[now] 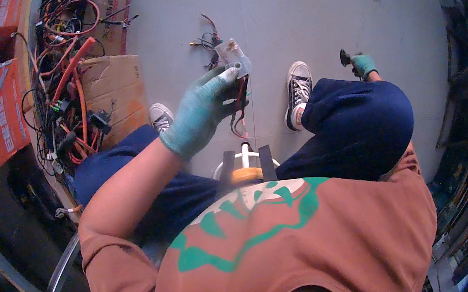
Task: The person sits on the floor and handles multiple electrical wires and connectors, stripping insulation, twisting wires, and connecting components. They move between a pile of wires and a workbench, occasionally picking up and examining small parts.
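Note:
My left hand (191, 115), in a teal-coated work glove, grips a clear plastic piece (235, 59) between thumb and fingers, out in front of my knees. Dark and red wires (242, 100) hang in a loop below that hand. Beyond the clear piece, a small bunch of wires with connectors (212, 40) sticks out, one tip brass-coloured. My right hand (365, 65), gloved the same way, is past my right knee. It closes around a small black object (344, 57), too small and dark to name. My right forearm is mostly hidden behind the knee.
On the left, a heap of orange and black cables with connectors (74, 78) lies along cardboard boxes (117, 99). An orange printed box (1, 114) stands farther left. Beneath me is a seat with white tubing (245, 155). Dark shelving (461, 85) lines the right side.

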Tool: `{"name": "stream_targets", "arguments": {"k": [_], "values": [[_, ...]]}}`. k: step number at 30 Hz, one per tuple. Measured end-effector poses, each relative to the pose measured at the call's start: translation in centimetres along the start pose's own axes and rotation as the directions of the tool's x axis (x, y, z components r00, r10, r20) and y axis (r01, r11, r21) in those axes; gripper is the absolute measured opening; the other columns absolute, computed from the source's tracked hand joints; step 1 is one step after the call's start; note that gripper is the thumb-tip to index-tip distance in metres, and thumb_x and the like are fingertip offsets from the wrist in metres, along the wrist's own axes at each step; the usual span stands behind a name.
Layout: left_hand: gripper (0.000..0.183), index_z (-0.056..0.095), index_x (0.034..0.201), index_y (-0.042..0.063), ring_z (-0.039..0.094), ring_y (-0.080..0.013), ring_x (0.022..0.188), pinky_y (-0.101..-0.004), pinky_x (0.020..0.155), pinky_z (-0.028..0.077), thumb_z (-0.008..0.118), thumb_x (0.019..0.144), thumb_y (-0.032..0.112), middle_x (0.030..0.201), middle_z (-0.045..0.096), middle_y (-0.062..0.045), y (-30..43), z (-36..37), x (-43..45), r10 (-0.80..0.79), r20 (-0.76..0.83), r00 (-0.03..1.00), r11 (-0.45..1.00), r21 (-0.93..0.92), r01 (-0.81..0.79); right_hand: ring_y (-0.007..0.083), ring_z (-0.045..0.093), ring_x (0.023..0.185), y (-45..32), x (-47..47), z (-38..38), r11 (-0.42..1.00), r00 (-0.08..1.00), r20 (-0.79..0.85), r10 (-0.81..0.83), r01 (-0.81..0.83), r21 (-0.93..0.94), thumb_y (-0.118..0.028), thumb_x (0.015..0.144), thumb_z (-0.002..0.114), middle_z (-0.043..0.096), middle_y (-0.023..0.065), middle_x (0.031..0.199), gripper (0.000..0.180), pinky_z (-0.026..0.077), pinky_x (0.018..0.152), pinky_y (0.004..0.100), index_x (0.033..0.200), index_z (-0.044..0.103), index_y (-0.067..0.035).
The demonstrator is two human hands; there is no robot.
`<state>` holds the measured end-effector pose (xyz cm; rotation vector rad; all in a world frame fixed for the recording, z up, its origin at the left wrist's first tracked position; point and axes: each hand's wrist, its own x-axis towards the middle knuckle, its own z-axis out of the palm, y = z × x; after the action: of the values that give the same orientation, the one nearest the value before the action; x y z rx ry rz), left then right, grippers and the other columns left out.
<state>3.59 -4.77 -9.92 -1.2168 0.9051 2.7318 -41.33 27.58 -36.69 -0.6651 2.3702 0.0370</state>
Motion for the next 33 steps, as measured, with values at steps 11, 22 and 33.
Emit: {"name": "stream_targets", "arguments": {"k": [11,22,33], "values": [[0.031,0.062,0.112,0.011,0.055,-0.0068,0.082,-0.0219,0.068,0.043,0.059,0.092,0.034,0.092,0.063,0.001,-0.2,-1.9,-4.6,0.234,-0.113,0.966,0.958,0.195,-0.209,0.0032,0.044,0.052,-25.6,-17.9,-21.2,0.704,0.867,-0.313,-0.388,0.498,0.506,-0.012,0.088,0.055,0.060,-0.0011,0.081,0.038,0.037,0.043,0.0194,0.125,0.059,-0.013],[0.027,0.064,0.103,0.010,0.061,-0.0106,0.078,-0.0213,0.058,0.048,0.055,0.094,0.033,0.092,0.067,-0.001,1.9,-4.5,-5.2,0.309,-0.203,0.929,0.925,-0.163,-0.343,0.0064,0.046,0.053,-36.0,-28.3,-12.4,0.454,0.876,-0.018,-0.483,0.267,0.850,-0.011,0.074,0.068,0.051,-0.0016,0.071,0.047,0.037,0.047,0.0215,0.119,0.057,0.001],[0.031,0.060,0.108,0.007,0.063,-0.0158,0.077,-0.0186,0.047,0.041,0.048,0.096,0.033,0.092,0.066,-0.005,4.7,-7.5,-4.3,0.409,-0.151,0.900,0.859,-0.270,-0.435,0.0063,0.044,0.046,-37.8,-25.7,-10.7,0.479,0.861,0.027,-0.508,0.256,0.840,-0.022,0.083,0.068,0.062,0.0032,0.074,0.033,0.036,0.040,0.0226,0.109,0.061,-0.003]]}}
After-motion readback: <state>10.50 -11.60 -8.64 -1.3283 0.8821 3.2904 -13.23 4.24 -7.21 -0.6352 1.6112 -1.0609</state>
